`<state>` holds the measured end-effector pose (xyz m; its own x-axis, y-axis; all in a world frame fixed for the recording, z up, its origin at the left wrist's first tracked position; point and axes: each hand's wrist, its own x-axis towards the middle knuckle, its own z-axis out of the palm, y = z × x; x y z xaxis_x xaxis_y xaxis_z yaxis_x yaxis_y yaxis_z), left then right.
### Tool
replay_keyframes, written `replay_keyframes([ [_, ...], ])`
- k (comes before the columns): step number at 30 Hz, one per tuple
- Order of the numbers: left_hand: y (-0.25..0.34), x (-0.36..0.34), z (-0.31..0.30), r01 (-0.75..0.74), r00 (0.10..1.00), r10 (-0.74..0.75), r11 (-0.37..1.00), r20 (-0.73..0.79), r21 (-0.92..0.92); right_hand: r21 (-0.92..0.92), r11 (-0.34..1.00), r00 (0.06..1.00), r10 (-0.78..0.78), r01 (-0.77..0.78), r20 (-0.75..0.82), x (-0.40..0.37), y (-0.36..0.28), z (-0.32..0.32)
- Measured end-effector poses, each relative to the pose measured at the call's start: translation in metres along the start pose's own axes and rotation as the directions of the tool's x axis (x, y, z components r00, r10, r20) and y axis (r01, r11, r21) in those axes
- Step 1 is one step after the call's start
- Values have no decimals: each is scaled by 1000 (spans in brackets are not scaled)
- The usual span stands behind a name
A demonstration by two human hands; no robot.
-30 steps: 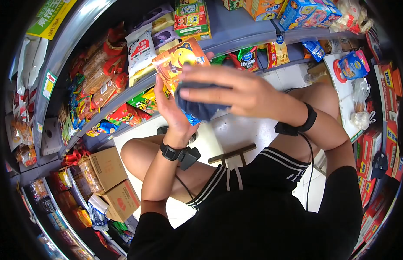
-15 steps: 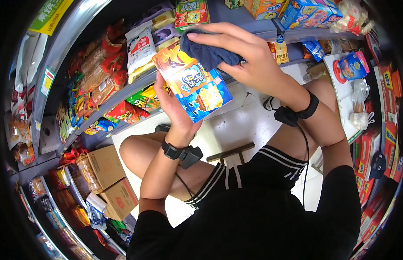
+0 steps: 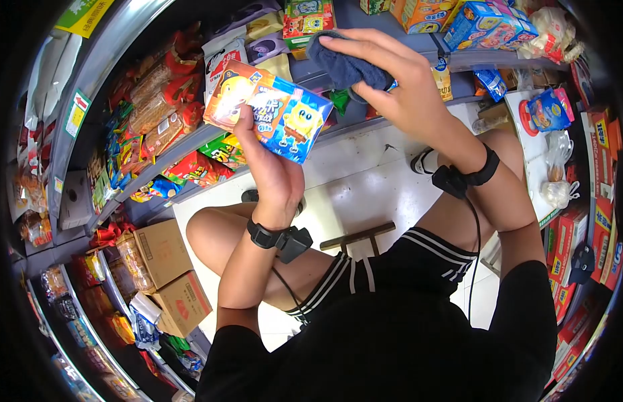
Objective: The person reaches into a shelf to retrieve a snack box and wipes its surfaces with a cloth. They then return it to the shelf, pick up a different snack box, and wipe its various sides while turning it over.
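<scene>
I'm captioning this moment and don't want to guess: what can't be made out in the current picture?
All in the head view:
Back of the box: turned away from the camera.
Left hand: fingers, except the thumb, hidden behind the box.
Dark cloth: partly covered by the right hand.
White packet: lower part hidden by the box.
Yellow-green sign: cut off by the top edge.

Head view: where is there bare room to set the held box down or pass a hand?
The widest patch is the floor between the left leg and right leg, beyond the brown wooden bar. A smaller one is the grey shelf between the SpongeBob carton and orange box, partly behind the right hand. The left shelf is crowded with snack bags.
</scene>
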<state>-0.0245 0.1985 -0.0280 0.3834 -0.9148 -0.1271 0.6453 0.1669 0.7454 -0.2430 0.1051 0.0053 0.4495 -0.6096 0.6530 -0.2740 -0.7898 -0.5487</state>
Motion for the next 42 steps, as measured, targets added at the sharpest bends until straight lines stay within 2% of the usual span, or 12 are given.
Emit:
replay_keyframes([
  [2,-2,3,-1,13,1000,-13,1000,0,-6,4,1000,999,-12,13,-32,3,2,1],
  [4,-6,3,-2,-20,999,17,996,38,85,13,1000,999,-10,11,-40,4,1,2],
  [8,-7,-1,5,20,991,-23,1000,133,24,21,1000,998,-12,13,-54,7,0,3],
  [18,-5,-5,6,36,981,-31,999,192,-23,97,995,987,-7,23,-158,18,11,-1],
  [21,-8,-6,6,50,981,-46,999,189,-13,274,961,974,101,-42,-205,20,17,2],
  [24,-10,-8,6,66,980,-67,998,185,9,331,936,964,191,-121,-186,18,9,-5],
  [28,-13,-7,1,84,978,-89,996,188,34,362,921,953,231,-148,-198,22,4,-11],
  [30,-14,-7,1,91,977,-97,995,190,38,419,875,936,324,-241,-139,26,-9,-20],
  [34,-17,-8,1,82,978,-88,996,191,42,386,886,925,341,-257,-166,25,-2,-21],
  [36,-19,-8,0,87,977,-94,995,192,42,222,974,966,90,-35,-242,22,13,-16],
  [39,-20,-9,1,101,976,-107,994,192,40,144,989,969,7,29,-247,21,14,-17],
  [42,-21,-10,3,119,974,-121,993,192,24,179,983,973,15,27,-229,21,11,-20],
])
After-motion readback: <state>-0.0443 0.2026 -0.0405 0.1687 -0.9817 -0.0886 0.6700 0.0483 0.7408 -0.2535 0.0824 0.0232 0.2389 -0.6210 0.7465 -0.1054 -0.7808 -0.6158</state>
